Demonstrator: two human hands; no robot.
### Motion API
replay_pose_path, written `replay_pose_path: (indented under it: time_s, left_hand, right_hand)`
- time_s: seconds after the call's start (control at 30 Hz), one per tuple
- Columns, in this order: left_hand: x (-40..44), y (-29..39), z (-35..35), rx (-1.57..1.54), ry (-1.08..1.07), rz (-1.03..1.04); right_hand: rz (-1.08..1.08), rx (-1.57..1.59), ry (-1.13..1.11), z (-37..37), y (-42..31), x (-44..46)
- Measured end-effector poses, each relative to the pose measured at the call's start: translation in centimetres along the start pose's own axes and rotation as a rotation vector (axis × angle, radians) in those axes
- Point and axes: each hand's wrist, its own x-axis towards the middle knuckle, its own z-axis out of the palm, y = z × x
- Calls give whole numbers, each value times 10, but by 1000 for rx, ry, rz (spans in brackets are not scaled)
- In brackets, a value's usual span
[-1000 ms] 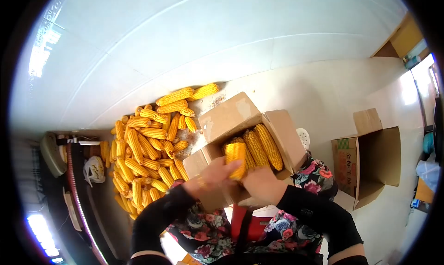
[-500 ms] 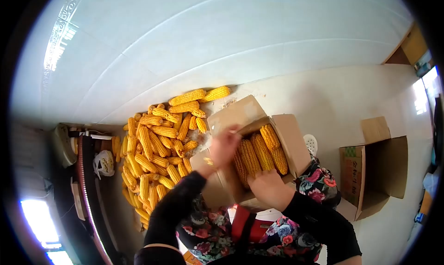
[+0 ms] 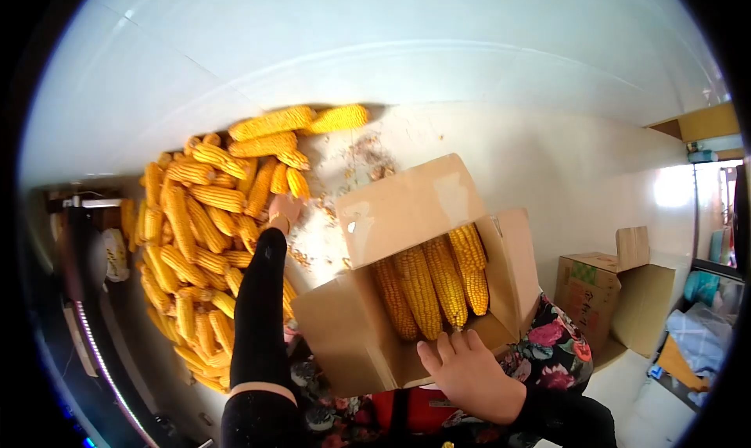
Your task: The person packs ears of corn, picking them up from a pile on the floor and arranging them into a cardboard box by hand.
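My left hand is at the right edge of a heap of yellow corn cobs, close to the lower end of a short corn cob. Its fingers are too small and partly hidden to show whether they grip. In front of my lap stands an open cardboard box, with several corn cobs lying side by side inside. My right hand lies over the box's near side, fingers outstretched and holding nothing, the fingertips close to the cobs' near ends.
A second cardboard box lies open to the right on the pale floor. Bits of husk are scattered between the heap and the first box. A white wall runs behind the heap. At the left is a white bag.
My left hand has gone from above the box to the corn heap on the left. My right hand has drawn back from the cobs toward the box's near edge. The view has shifted.
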Motion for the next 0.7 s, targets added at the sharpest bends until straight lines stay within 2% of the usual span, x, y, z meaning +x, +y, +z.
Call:
replay_pose_path:
  time_s: [0.03, 0.07, 0.1, 0.17, 0.23, 0.3, 0.37, 0.4, 0.47, 0.53, 0.57, 0.63, 0.67, 0.7]
  left_hand:
    - [34, -25, 40, -102, -71, -17]
    - [2, 27, 1, -267, -157, -173]
    - [5, 36, 4, -284, -115, -243]
    - [22, 33, 25, -307, -22, -353]
    - [40, 23, 37, -249, -16, -364]
    - [35, 25, 28, -210, 21, -366]
    - [17, 25, 4, -890, -175, -555]
    - [4, 26, -13, -881, -168, -551]
    - [-27, 28, -55, -1123, -385, -380]
    - [-72, 33, -114, -1075, -480, -193]
    - [-104, 48, -151, -1101, -515, -202]
    - [-164, 64, -212, -1007, -628, 24]
    - [-202, 87, -240, -966, -653, 125]
    - [-234, 107, -258, -958, -715, 201]
  right_hand:
    - [10, 4, -35, 3, 0, 1]
    - [-2, -27, -11, 6, -1, 2]
    - [-14, -59, 17, 8, -1, 4]
    - [-6, -9, -64, -7, -1, 10]
    - [2, 41, -128, -9, 1, 13]
    - [25, -45, -95, -3, 0, 11]
    - [20, -61, -60, -1, 0, 9]
    - [10, -83, -18, 0, 0, 8]
    - [8, -81, 3, 4, -2, 5]
    - [3, -81, 33, 6, -2, 0]
    - [7, -6, 24, 6, -1, -2]
    - [36, 173, -49, -11, 10, -8]
    - [92, 153, -36, -22, 18, -11]
    - [156, 169, 98, -29, 28, -12]
